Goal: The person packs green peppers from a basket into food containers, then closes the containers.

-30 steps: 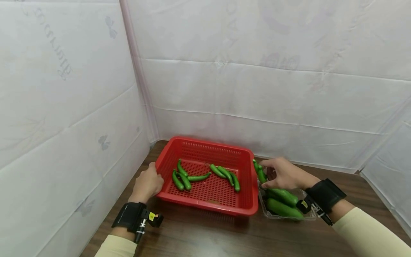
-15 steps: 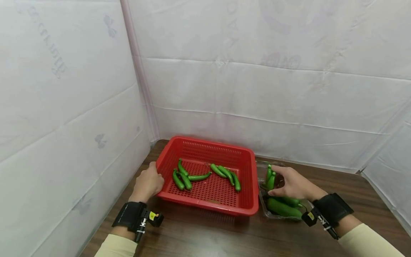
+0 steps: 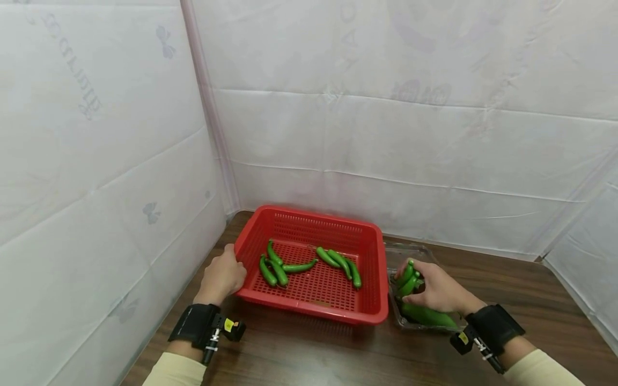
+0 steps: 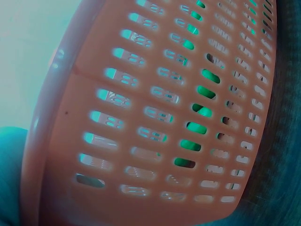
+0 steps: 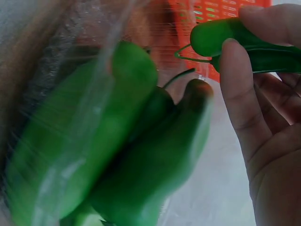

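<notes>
My left hand (image 3: 223,273) grips the left rim of a red plastic basket (image 3: 309,308), whose slotted side wall (image 4: 141,108) fills most of the left wrist view. On its perforated floor lie several slim green chili peppers (image 3: 300,266), in two loose groups. To the basket's right, my right hand (image 3: 441,287) pinches two green chili peppers (image 3: 407,281) between thumb and fingers, over a clear plastic box (image 3: 405,321). Inside the box lie larger green vegetables (image 5: 80,136); in the head view the hand partly hides them.
The basket and box stand side by side on a brown wooden table (image 3: 289,348). White sheeting (image 3: 386,134) rises behind and at both sides. An open clear lid (image 3: 410,251) lies behind the box, near the back sheet.
My right hand has moved from the basket's right rim rightward and nearer, down over the clear box, with the chili peppers still in it. The left hand and basket stay put.
</notes>
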`<action>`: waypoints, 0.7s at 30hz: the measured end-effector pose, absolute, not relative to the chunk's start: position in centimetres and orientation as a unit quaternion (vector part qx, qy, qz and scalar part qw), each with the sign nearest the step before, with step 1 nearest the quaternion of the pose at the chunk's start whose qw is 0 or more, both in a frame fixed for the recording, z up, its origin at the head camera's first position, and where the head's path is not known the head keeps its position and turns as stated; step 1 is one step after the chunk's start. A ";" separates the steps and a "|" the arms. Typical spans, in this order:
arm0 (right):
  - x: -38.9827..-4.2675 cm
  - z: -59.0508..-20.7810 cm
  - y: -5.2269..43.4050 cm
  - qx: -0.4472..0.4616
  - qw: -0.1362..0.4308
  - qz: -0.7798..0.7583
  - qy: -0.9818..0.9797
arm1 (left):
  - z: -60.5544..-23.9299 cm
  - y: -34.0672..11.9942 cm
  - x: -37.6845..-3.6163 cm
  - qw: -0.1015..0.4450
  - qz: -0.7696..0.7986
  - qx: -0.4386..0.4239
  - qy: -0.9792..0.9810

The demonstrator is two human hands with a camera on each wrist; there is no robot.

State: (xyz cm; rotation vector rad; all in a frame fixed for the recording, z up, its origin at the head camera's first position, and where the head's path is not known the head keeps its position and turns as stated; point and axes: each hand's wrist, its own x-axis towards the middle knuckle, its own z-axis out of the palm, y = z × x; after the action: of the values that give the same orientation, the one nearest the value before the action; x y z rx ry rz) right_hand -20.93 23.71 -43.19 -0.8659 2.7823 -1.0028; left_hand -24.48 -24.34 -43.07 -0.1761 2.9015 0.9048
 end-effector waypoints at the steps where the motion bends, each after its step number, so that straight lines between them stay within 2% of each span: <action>1: -20.9 -43.3 23.7 -0.278 0.029 -0.324 0.904 | -43.1 -24.3 -24.5 0.049 0.296 -0.058 0.952; 11: -20.8 -43.8 23.8 -0.302 -0.003 -0.332 0.894 | -42.9 -24.3 -24.4 0.048 0.301 -0.059 0.951; 21: -20.5 -44.8 23.7 -0.293 -0.062 -0.316 0.900 | -42.8 -24.3 -24.3 0.039 0.297 -0.046 0.953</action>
State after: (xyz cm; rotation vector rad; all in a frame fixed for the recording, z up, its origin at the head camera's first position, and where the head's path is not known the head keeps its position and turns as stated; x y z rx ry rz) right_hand -20.47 23.67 -44.76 -0.9576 2.9459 -1.0326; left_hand -24.30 -24.31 -42.78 -0.1425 2.9227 0.9095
